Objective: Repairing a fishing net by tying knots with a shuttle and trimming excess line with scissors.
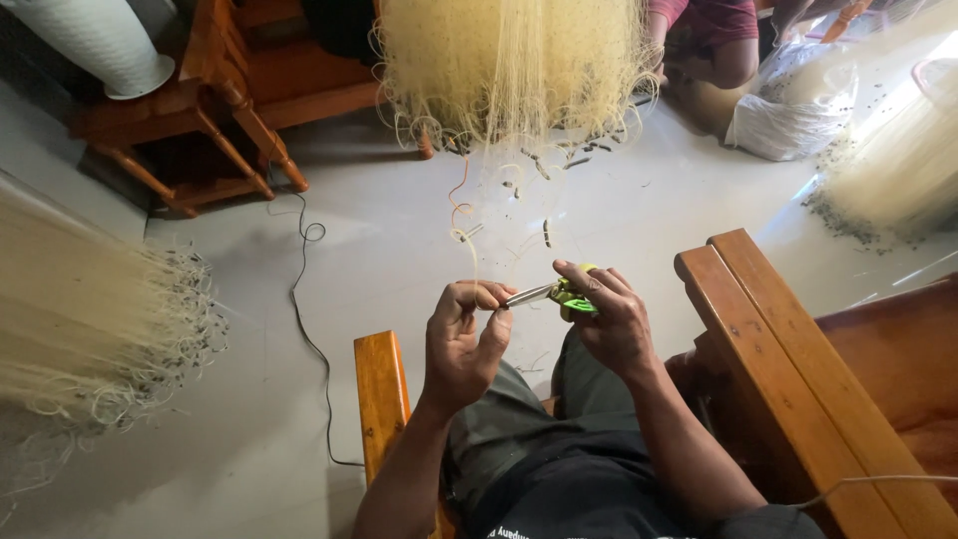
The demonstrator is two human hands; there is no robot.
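- Lime-green plastic handles mark the small steel-bladed scissors [559, 293], gripped in the right hand [611, 321], whose fingers are closed around the handles above the person's lap.
- The scissors lie nearly level: the long axis runs side to side, blades pointing toward the left hand [461, 339], handles tucked in the right palm. Whether the blades are parted is too small to tell.
- The left hand is narrowly pinched, thumb and fingertips together right at the blade tips, seemingly holding the end of a thin pale-yellow strand [469, 250] that rises toward the hanging net.
- Judging from this, the step in hand is trimming or snipping a strand at the pinch; the next move would call for keeping the strand taut and the blade tips clear of the fingertips.
- Ahead hangs a pale-yellow fine-filament fishing net [514, 70], its lower edge carrying small dark weights just above the grey smooth floor [399, 260].
- More bundled net lies at the left [70, 319] and at the right [898, 170].
- Orange-brown wooden chair arms [788, 349] flank the person; a thin black cable [309, 299] snakes across the floor, and another person sits beyond the net.
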